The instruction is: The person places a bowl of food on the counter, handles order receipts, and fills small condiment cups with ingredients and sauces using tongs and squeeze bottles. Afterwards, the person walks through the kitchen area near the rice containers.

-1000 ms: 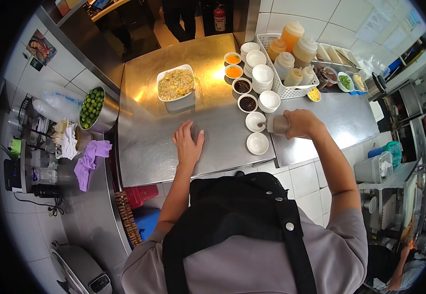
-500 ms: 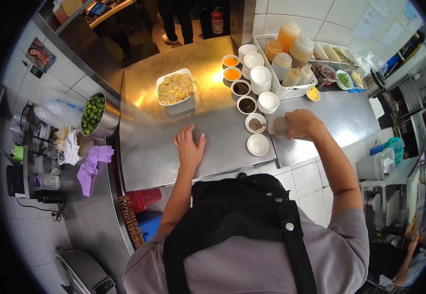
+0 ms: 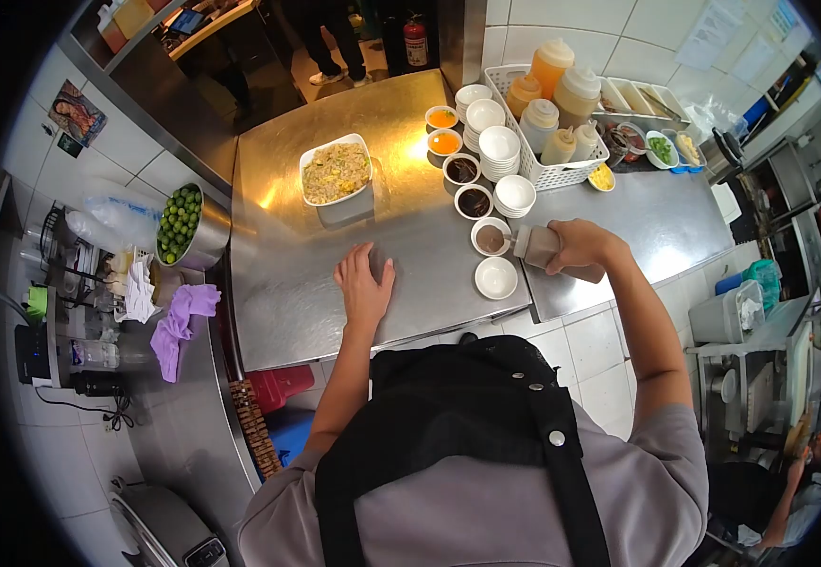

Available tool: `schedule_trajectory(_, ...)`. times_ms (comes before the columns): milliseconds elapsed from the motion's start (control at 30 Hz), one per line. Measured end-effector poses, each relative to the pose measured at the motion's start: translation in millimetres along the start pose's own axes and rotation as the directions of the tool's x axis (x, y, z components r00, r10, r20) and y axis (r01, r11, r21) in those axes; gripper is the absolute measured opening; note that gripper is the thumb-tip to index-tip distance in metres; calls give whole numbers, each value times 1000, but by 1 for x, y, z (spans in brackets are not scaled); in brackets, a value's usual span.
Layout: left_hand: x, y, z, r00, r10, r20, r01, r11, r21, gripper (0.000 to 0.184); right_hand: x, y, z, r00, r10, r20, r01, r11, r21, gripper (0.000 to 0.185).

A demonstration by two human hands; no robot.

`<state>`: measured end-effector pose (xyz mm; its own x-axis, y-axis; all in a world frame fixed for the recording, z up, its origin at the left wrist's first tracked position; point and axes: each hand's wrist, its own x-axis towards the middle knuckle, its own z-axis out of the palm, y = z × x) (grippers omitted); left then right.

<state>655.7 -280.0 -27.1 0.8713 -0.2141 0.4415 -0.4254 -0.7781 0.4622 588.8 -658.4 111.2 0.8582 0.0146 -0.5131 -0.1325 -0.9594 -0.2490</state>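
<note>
My right hand [image 3: 582, 248] is wrapped round a squeeze bottle [image 3: 538, 247] of brownish-grey sauce, tipped on its side. Its nozzle points left, at the rim of a small white bowl [image 3: 491, 237] with sauce of the same colour in it. Just below that bowl sits an empty white bowl [image 3: 496, 279]. Above it, in a column, are two bowls of dark sauce [image 3: 474, 201] and two of orange sauce [image 3: 444, 142]. My left hand [image 3: 364, 286] lies on the steel table [image 3: 410, 302], fingers spread, holding nothing.
A dish of fried rice [image 3: 336, 170] stands at the back left of the table. Stacked white bowls [image 3: 499, 148] flank a white basket [image 3: 571, 176] of squeeze bottles. A metal pot of green citrus fruit [image 3: 181, 222] and a purple cloth [image 3: 183, 326] are at the left.
The bottle's nozzle has drawn back slightly right from over the sauce to the bowl's rim, and the bottle's base has dipped. My left hand stays in place.
</note>
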Motion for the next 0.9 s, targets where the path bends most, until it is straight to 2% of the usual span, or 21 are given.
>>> schedule_trajectory(67,0,-1,0,1000,4,-1,-4,1000,2,49,2,9,7,1000,-23,20,19,985,171,70)
schedule_trajectory(167,0,-1,1,1000,10,-8,-10,1000,3,48,0,17,15,998,-64,29,54,964,262,74)
schedule_trajectory(300,0,0,1,1000,11,-6,-11,1000,3,48,-11,16,19,994,-77,72,55,962,266,76)
schedule_trajectory(367,0,0,1,1000,10,-6,-10,1000,7,47,-17,15,20,990,-77,118,56,983,173,77)
schedule_trajectory(500,1,1,0,1000,9,1,-9,1000,8,47,-28,13,22,988,-66,138,43,985,166,75)
schedule_trajectory(667,1,2,-1,1000,5,10,-4,1000,-1,46,-37,-4,17,981,-20,194,18,1000,16,67)
schedule_trajectory(900,1,3,-2,1000,8,-11,-8,1000,5,45,-39,-20,11,982,26,188,-9,996,-91,59)
